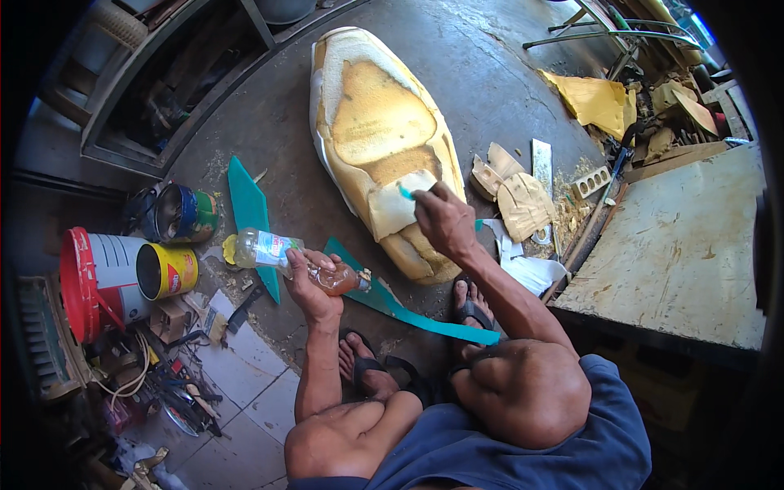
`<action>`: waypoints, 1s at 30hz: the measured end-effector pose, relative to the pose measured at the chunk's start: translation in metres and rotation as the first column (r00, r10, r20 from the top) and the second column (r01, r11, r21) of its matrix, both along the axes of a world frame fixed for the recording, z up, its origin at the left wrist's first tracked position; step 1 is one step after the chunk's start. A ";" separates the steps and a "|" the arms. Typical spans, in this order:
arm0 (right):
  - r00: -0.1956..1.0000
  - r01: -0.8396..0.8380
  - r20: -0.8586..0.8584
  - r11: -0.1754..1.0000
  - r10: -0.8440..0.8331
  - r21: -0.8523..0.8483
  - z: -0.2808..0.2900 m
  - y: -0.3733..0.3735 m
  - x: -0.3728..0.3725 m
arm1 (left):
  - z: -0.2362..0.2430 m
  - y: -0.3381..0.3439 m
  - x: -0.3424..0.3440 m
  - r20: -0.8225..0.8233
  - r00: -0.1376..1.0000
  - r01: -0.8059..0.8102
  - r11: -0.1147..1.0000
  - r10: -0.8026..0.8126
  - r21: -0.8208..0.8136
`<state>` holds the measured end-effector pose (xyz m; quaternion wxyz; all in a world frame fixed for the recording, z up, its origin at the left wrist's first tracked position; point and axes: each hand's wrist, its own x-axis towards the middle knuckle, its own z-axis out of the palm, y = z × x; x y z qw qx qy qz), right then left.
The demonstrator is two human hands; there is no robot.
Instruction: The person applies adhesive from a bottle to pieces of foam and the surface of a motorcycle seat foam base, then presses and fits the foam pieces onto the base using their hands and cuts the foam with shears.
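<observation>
A long foam seat (384, 122), yellow with whitish patches, lies on the floor in front of me. My right hand (445, 220) is closed over its near part, pinching a small teal piece (406, 192), perhaps foam, at a white patch (392, 211). My left hand (314, 286) is wrapped round a clear plastic bottle (273, 247) held tilted left of the seat. Amber liquid shows inside the bottle near my palm, and yellowish residue sits at its far left end. Below the bottle lies a long teal foam strip (408, 314); another teal sheet (247, 200) lies farther left.
Left stand a red-and-white bucket (110, 269), a yellow can (167, 271) and a dark paint can (186, 212), with tools (192, 400) scattered nearer. Foam offcuts (523, 204) and white cloth (527, 269) lie right of the seat. A worn board (674, 245) borders my right side.
</observation>
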<state>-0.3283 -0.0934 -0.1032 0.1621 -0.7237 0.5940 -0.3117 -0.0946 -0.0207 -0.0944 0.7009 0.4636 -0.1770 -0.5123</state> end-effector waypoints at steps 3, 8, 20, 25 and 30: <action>0.947 0.251 -0.198 0.967 -0.252 -0.033 -0.007 -0.032 -0.035 | -0.005 0.003 0.003 -0.003 1.000 -0.021 1.000 0.021 0.003; 0.939 -0.092 -0.339 0.994 0.065 -0.065 -0.034 -0.023 -0.002 | 0.000 0.003 0.007 -0.001 0.998 -0.068 0.998 0.068 0.008; 0.843 -0.372 0.534 0.658 -0.055 0.655 0.021 0.055 0.060 | 0.004 0.003 0.023 -0.245 0.957 -0.186 0.976 0.153 -0.114; 0.755 -0.496 0.623 0.443 -0.204 0.746 0.027 0.051 0.062 | 0.001 0.005 0.014 0.044 0.980 -0.186 0.972 0.194 -0.145; 0.851 -0.231 0.520 0.841 -0.069 0.490 0.023 0.008 0.030 | -0.021 0.011 0.017 0.162 0.986 -0.040 0.999 0.039 0.007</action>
